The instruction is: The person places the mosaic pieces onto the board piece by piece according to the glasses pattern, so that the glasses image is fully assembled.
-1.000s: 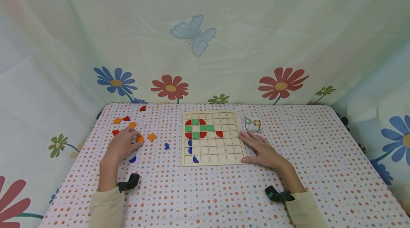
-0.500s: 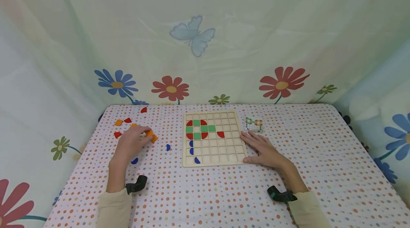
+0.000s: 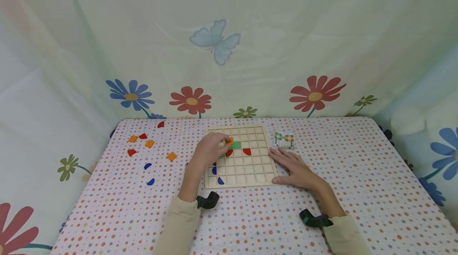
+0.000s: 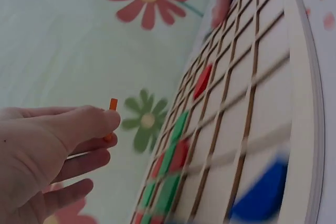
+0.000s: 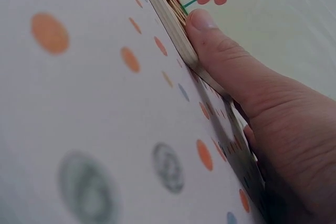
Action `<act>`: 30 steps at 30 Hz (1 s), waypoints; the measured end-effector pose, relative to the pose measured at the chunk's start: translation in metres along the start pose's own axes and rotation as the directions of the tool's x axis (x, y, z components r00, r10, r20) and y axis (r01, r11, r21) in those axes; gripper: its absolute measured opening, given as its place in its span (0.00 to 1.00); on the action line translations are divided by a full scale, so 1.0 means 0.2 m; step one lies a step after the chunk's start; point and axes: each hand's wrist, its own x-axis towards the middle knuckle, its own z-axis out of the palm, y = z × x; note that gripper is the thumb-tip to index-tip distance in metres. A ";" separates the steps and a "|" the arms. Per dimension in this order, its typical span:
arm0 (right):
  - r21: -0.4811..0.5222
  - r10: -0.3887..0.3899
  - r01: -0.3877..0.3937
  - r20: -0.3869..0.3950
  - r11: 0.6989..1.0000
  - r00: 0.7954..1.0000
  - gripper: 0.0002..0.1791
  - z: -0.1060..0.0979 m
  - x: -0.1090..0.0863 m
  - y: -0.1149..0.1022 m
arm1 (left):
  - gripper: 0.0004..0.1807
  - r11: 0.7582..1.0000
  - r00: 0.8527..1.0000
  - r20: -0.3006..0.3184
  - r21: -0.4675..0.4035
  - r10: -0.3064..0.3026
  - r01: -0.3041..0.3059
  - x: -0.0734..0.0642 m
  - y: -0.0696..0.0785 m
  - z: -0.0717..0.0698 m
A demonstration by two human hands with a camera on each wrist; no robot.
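My left hand [image 3: 210, 149] pinches an orange square tile [image 4: 113, 104] between thumb and fingertips, held above the wooden grid board [image 3: 247, 171]. In the head view that hand covers much of the board's red and green pattern. A green square tile [image 3: 237, 144] and a red quarter-circle tile [image 3: 247, 151] show to its right. Blue half-circle tiles lie along the left columns, one [image 3: 220, 181] near the front. My right hand [image 3: 291, 167] rests with spread fingers at the board's right edge, its thumb [image 5: 220, 51] touching the rim.
Loose tiles lie on the dotted tablecloth [image 3: 236, 223] at left: orange squares [image 3: 171, 156], red quarter circles [image 3: 131, 152] and blue half circles [image 3: 150, 182]. A small pattern card [image 3: 283, 140] lies right of the board, just beyond the right hand. A printed curtain hangs behind.
My left hand has picked up an orange square tile from the loose pieces and carried it right, over the board. The right hand stays at the board's edge.
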 end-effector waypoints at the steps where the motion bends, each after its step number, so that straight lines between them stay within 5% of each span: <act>1: 0.003 0.000 0.000 0.000 1.000 1.000 0.49 0.00 0.00 0.00 | 0.11 1.000 1.000 -0.003 0.016 0.024 -0.024 0.02 0.03 0.03; 10: -0.003 0.020 -0.020 0.003 1.000 1.000 0.50 0.00 0.00 -0.01 | 0.10 0.977 0.986 -0.033 0.145 0.164 -0.158 0.13 0.14 0.20; 30: 0.015 0.014 -0.014 0.004 1.000 1.000 0.50 -0.01 0.00 -0.02 | 0.10 0.974 0.992 -0.073 0.210 0.105 -0.088 0.15 0.11 0.28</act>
